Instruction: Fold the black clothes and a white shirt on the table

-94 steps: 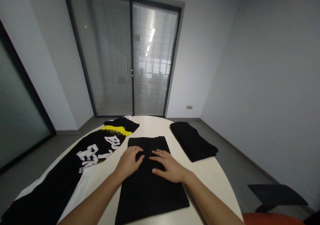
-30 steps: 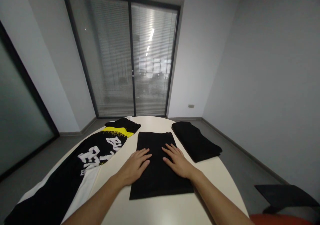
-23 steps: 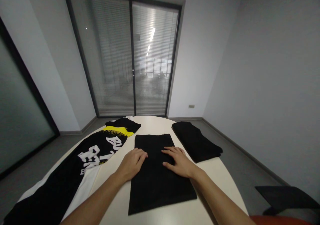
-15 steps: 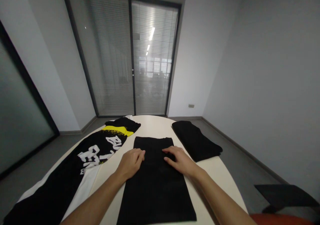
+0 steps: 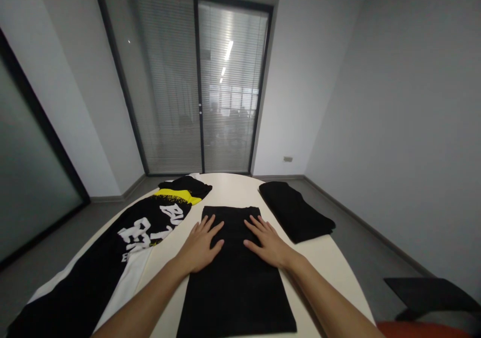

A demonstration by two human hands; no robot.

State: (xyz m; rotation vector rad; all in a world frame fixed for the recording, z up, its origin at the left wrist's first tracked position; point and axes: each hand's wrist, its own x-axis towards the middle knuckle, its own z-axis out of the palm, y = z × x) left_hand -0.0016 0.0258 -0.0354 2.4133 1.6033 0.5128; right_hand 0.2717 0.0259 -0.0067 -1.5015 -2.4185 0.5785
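A folded black garment (image 5: 236, 288) lies flat in front of me as a long rectangle; its exact kind does not show. My left hand (image 5: 201, 245) rests on its left edge, fingers spread, palm down. On the opposite edge, my right hand (image 5: 268, 242) lies flat with its fingers apart. Both hands touch the upper half of the cloth and grip nothing. To the left is a black, white and yellow printed garment (image 5: 101, 258), spread lengthwise. Another folded black garment (image 5: 293, 210) sits beyond my right hand.
The garments lie on a cream table (image 5: 229, 187) with a rounded edge. At the lower right stands a chair with a black part (image 5: 428, 294) and an orange seat (image 5: 421, 330). Glass panels with blinds (image 5: 169, 92) are set in the wall behind the table.
The fingers of both hands have gone from curled to spread and flat on the black cloth. The garments have stayed in place.
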